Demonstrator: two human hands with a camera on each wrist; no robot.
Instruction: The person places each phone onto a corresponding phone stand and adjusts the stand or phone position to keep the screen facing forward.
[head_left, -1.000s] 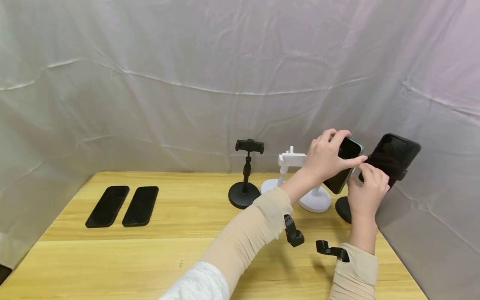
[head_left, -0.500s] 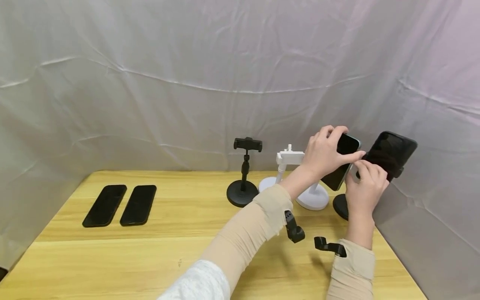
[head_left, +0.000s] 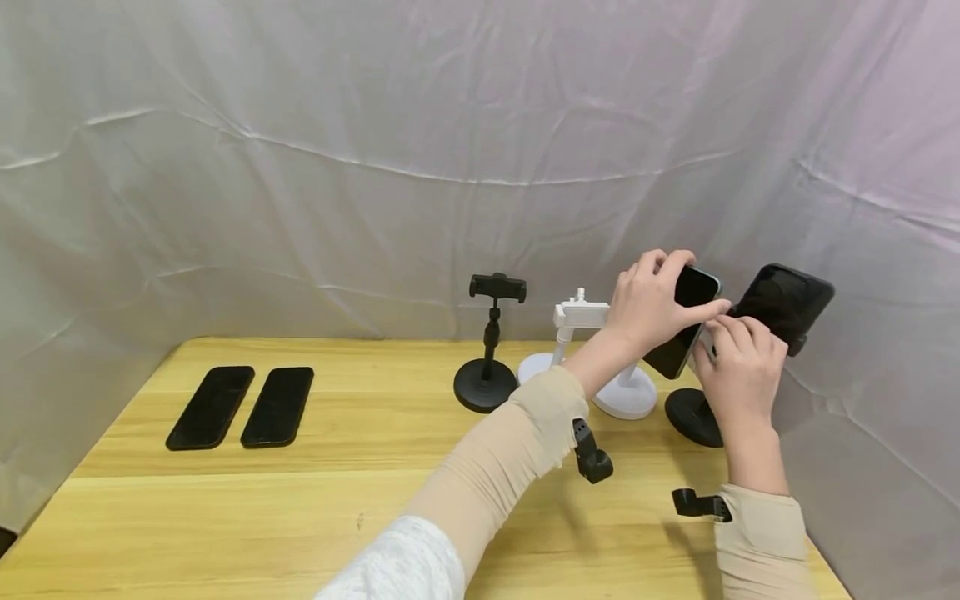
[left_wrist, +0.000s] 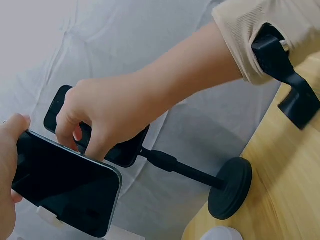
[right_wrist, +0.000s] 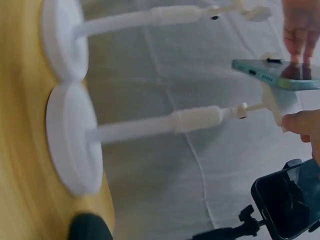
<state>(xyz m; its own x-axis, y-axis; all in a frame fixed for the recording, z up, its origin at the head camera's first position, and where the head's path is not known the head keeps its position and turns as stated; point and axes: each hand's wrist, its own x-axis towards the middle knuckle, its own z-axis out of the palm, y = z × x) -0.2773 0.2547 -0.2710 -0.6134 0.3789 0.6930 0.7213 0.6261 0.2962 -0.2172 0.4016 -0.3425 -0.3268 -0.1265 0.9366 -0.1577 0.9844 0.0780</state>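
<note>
My left hand (head_left: 647,302) grips a phone (head_left: 694,288) with a dark screen and pale green edge, tilted at the nearer white phone stand (head_left: 628,398). In the left wrist view, the white clamp tab (left_wrist: 48,216) shows at the phone's lower edge. With bent fingers, my right hand (head_left: 741,367) pinches the clamp (right_wrist: 274,106) of that stand at the phone's right side; the right wrist view has the thumb (right_wrist: 296,121) at the clamp's end. Right behind the right hand, another phone (head_left: 787,298) sits in a black phone stand (head_left: 690,417).
A black phone stand (head_left: 486,385) and a second white phone stand (head_left: 583,315), both without phones, stand left of the hands. Two phones (head_left: 212,408) lie flat at the left of the wooden table (head_left: 247,525). A grey curtain (head_left: 360,167) hangs behind and at both sides.
My right wrist and forearm have swung to the right, while the fingers stay at the phone's right side. The left hand and its phone hold nearly the same place.
</note>
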